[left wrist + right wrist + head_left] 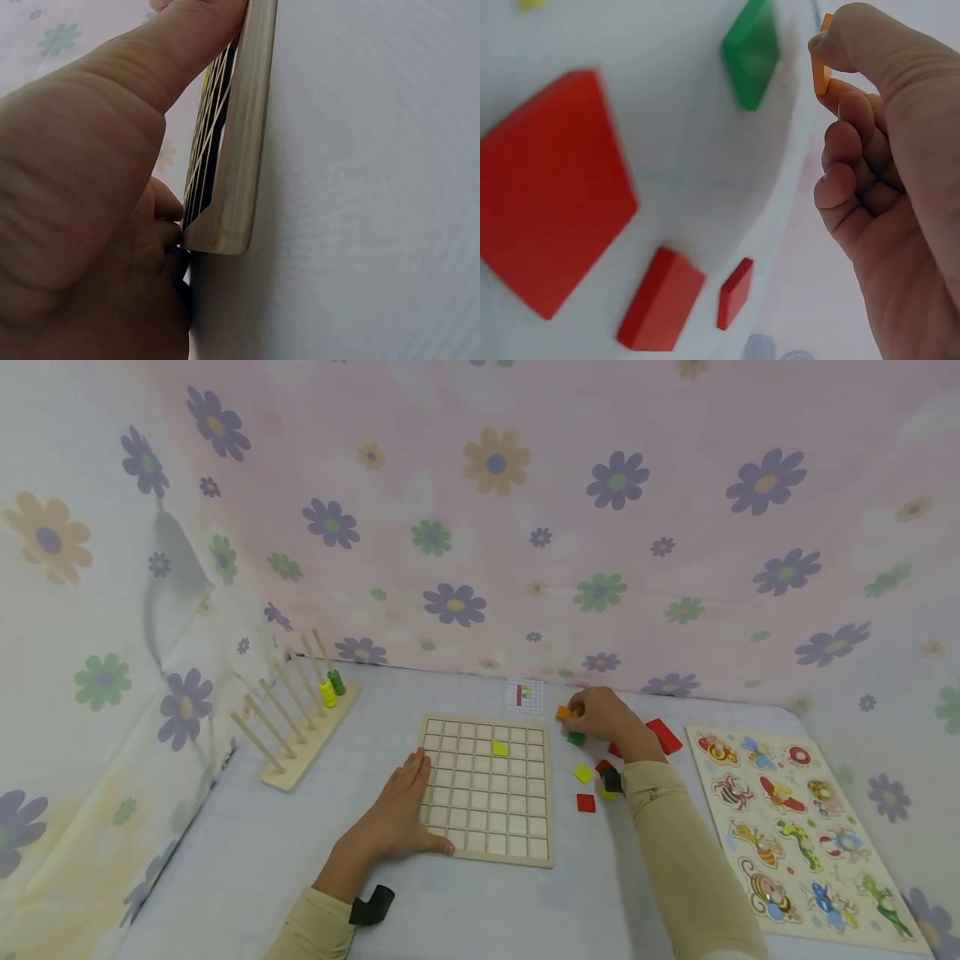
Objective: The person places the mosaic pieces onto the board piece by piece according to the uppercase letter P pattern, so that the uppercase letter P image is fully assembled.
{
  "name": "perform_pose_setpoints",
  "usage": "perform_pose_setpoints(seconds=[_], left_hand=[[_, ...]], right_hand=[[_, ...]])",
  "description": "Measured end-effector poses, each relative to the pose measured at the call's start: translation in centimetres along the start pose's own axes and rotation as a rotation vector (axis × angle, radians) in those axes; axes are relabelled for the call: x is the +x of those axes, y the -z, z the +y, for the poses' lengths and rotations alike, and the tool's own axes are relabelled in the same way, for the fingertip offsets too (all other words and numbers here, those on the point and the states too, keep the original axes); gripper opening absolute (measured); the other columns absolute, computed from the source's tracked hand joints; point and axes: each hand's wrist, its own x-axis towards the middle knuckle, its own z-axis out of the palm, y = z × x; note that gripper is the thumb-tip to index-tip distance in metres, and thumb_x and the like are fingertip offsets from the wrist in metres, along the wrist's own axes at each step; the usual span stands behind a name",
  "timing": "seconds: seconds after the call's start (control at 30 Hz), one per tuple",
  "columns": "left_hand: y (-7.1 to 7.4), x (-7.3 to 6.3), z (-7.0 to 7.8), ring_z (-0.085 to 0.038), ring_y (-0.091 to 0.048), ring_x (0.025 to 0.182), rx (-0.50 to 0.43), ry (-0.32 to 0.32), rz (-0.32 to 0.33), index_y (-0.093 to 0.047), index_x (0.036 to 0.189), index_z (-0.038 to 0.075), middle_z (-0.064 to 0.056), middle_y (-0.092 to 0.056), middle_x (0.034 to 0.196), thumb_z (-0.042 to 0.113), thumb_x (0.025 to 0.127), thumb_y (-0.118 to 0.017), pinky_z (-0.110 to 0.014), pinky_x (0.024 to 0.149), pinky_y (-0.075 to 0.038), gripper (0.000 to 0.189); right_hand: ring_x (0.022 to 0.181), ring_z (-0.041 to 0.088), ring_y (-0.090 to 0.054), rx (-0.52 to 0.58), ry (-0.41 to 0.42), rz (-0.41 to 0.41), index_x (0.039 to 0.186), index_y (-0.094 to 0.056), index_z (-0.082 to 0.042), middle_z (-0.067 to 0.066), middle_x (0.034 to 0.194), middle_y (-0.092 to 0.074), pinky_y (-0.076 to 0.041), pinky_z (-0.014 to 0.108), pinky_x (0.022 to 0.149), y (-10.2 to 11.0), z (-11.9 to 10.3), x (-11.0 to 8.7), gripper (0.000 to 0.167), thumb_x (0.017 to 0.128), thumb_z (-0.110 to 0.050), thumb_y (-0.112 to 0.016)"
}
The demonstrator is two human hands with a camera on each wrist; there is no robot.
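In the head view a square-celled wooden grid board (480, 860) lies in the middle of the table, with one yellow tile (499, 748) in an upper cell. My left hand (393, 814) rests at its lower left corner, fingers along the left side and thumb over the front rim; the left wrist view shows the board's edge (247, 150) beside the thumb. Between thumb and index finger my right hand (600, 714) pinches a small orange tile (822, 67), right of the board's far corner. A green tile (751, 56) lies just beneath this hand.
Several red and yellow pieces lie right of the board, including a red square (586, 802) and a yellow square (583, 773). A pattern card (523, 697) lies behind the board. At left stands a peg rack (311, 743) with beads; at right, an insect puzzle board (795, 835).
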Motion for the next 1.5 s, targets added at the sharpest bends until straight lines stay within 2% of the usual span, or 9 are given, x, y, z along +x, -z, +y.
perform_pose_setpoints(seconds=[0.17, 0.4, 0.67, 0.87, 1.03, 1.23, 1.37, 1.5], left_hand=[[-0.1, 0.0, 0.0, -0.034, -0.004, 0.161, 0.007, -0.001, 0.006, -0.008, 0.162, -0.003, -0.017, -0.001, 0.172, 0.064, 0.062, -0.091, -0.051, 0.131, -0.012, 0.146], [0.0, -0.1, 0.2, -0.035, -0.004, 0.161, 0.002, 0.001, 0.006, -0.008, 0.162, -0.004, -0.018, -0.001, 0.172, 0.062, 0.062, -0.091, -0.052, 0.131, -0.012, 0.146], [0.0, -0.1, 0.3, -0.035, -0.004, 0.161, 0.004, 0.006, 0.01, -0.008, 0.162, -0.004, -0.019, -0.001, 0.172, 0.062, 0.062, -0.092, -0.052, 0.131, -0.011, 0.146], [-0.1, 0.1, 0.2, -0.035, -0.003, 0.161, 0.013, 0.009, 0.004, -0.007, 0.162, -0.003, -0.018, 0.0, 0.172, 0.062, 0.062, -0.091, -0.052, 0.131, -0.012, 0.146], [-0.2, 0.1, 0.1, -0.035, -0.003, 0.161, 0.01, 0.012, 0.001, -0.007, 0.162, -0.003, -0.018, -0.001, 0.172, 0.064, 0.062, -0.091, -0.052, 0.131, -0.012, 0.147], [-0.3, 0.1, -0.1, -0.036, -0.004, 0.161, 0.009, 0.012, 0.002, -0.008, 0.162, -0.003, -0.019, -0.002, 0.172, 0.065, 0.061, -0.09, -0.053, 0.13, -0.013, 0.147], [-0.3, 0.2, -0.1, -0.035, -0.004, 0.161, 0.018, 0.021, -0.003, -0.007, 0.162, -0.002, -0.018, -0.001, 0.172, 0.066, 0.061, -0.09, -0.052, 0.13, -0.012, 0.147], [-0.3, 0.1, -0.1, -0.035, -0.003, 0.161, 0.018, 0.019, -0.007, -0.007, 0.162, -0.002, -0.018, -0.001, 0.172, 0.067, 0.062, -0.089, -0.052, 0.131, -0.012, 0.147]], right_hand=[[0.089, 0.023, -0.058, -0.034, 0.05, 0.034, 0.123, -0.07, -0.004, 0.01, 0.105, -0.067, -0.052, 0.036, 0.076, 0.1, -1.0, -0.2, 0.04, 0.094, -0.031, -0.07], [0.093, 0.024, -0.061, -0.017, 0.083, 0.038, 0.122, -0.071, -0.002, 0.014, 0.111, -0.07, -0.056, 0.042, 0.085, 0.0, -3.1, -0.6, 0.038, 0.092, -0.024, -0.07], [0.087, 0.022, -0.059, -0.019, 0.158, 0.057, 0.117, -0.073, -0.004, 0.01, 0.104, -0.07, -0.054, 0.037, 0.079, -0.9, -5.3, -0.7, 0.034, 0.091, -0.027, -0.073], [0.091, 0.022, -0.061, -0.027, 0.208, 0.031, 0.118, -0.072, -0.003, 0.01, 0.104, -0.071, -0.055, 0.039, 0.083, -1.6, -7.2, -0.8, 0.034, 0.092, -0.024, -0.074], [0.086, 0.021, -0.06, -0.02, 0.242, 0.014, 0.116, -0.073, -0.004, 0.008, 0.1, -0.07, -0.055, 0.038, 0.079, -2.7, -8.4, -0.7, 0.032, 0.092, -0.027, -0.074], [0.078, 0.017, -0.057, 0.0, 0.295, 0.014, 0.111, -0.075, -0.006, 0.006, 0.096, -0.071, -0.051, 0.032, 0.072, -3.7, -9.5, -0.6, 0.025, 0.093, -0.024, -0.072], [0.073, 0.014, -0.052, -0.015, 0.325, 0.006, 0.109, -0.075, -0.005, 0.006, 0.089, -0.069, -0.045, 0.029, 0.068, -4.1, -10.2, -0.7, 0.021, 0.093, -0.016, -0.067], [0.074, 0.014, -0.049, -0.052, 0.339, -0.009, 0.111, -0.074, -0.004, 0.005, 0.089, -0.064, -0.041, 0.03, 0.069, -4.4, -10.8, -0.8, 0.022, 0.093, -0.013, -0.064]])
